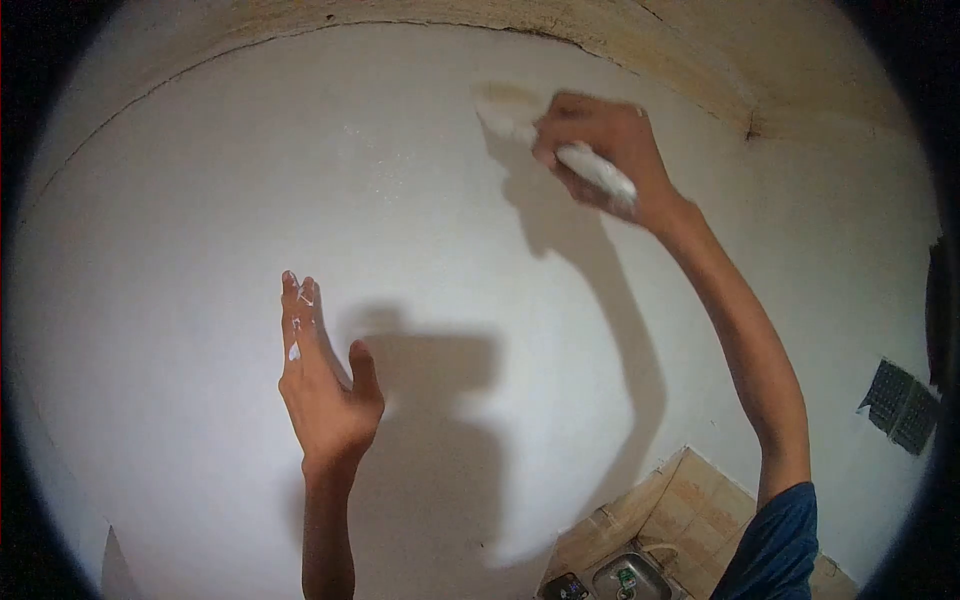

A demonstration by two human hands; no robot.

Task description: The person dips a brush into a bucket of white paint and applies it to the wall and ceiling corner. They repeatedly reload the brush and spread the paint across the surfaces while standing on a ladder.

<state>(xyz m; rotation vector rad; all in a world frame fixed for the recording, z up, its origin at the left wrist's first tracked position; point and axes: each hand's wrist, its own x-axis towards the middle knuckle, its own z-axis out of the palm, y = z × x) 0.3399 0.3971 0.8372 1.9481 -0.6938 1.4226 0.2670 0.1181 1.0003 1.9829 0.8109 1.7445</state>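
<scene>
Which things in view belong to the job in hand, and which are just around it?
In use:
brush, blurred, in the right hand
white wall behind it
left hand, raised, white smears on its fingers

Just around:
sink
green item in the sink, too small to identify
tiles
dark gridded item at the right

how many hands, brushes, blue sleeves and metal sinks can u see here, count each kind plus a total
Hands: 2 (left hand, right hand)
Brushes: 1, motion-blurred (brush)
Blue sleeves: 1 (sleeve)
Metal sinks: 1, partly in view (sink)
Total: 5
</scene>
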